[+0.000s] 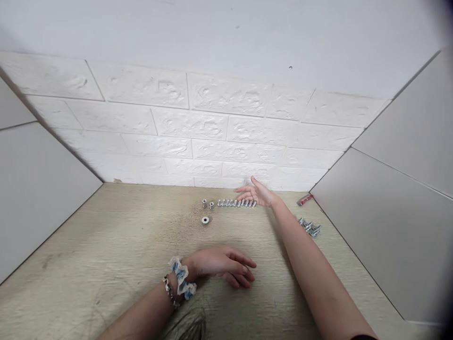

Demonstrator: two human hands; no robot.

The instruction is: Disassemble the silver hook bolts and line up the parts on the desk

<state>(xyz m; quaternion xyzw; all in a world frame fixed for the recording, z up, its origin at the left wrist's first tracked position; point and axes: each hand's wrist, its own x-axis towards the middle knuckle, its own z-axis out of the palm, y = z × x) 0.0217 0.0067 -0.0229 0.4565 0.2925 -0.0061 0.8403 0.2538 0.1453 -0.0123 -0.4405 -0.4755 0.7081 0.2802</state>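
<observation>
Several small silver bolts (231,203) stand in a close row near the back of the wooden table. My right hand (256,193) reaches to the right end of that row, its fingers spread behind the bolts and its thumb raised; I see nothing held in it. My left hand (222,264) hovers or rests near the front middle, fingers apart and holding nothing. Left of the row are two threaded metal inserts (211,205), and in front of them lies a round washer-like piece (205,220) with a dark centre hole.
A loose pile of silver bolts (310,227) lies on the right, partly beside my right forearm. Behind it, a red object (305,199) lies at the back right corner. A white brick-patterned wall (208,125) closes the back, with grey side panels (399,226) left and right.
</observation>
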